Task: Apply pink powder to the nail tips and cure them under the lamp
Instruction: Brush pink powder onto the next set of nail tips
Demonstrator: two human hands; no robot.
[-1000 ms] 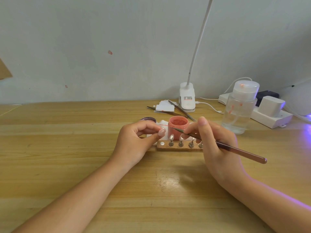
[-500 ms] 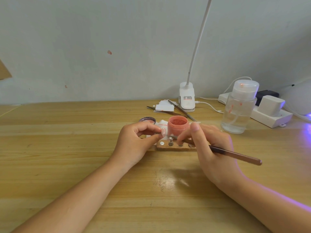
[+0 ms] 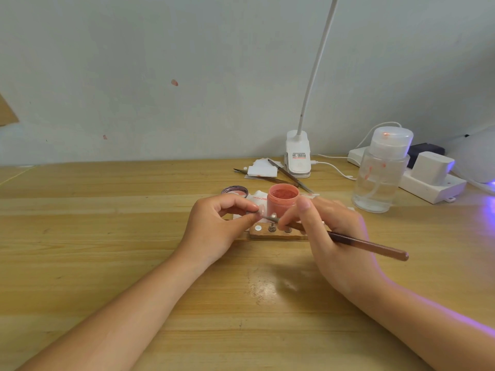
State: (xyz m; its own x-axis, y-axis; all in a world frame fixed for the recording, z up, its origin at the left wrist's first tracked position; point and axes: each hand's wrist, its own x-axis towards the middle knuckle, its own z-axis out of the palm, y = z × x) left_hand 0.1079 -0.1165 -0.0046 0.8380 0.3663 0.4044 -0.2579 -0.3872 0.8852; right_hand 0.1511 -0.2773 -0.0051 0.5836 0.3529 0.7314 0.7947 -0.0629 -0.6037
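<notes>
My right hand [image 3: 332,231] grips the brush [image 3: 367,246], its long axis running from the desk's right side leftward, bristles meeting the nail tip [image 3: 261,210] pinched in my left hand [image 3: 214,226]. Both hands sit mid-desk over the wooden holder [image 3: 278,234], and I'd judge the right does the next stroke. Just behind stands the open pink powder jar [image 3: 283,200], then the wooden desk [image 3: 107,236], and purple light at its right edge against the pale wall [image 3: 160,76].

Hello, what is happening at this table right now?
A person is decorating false nail tips. The left hand pinches one nail tip, and the right hand holds a brush with its tip against it. An open jar of pink powder stands behind the wooden holder. Curing seems not yet started.
</notes>
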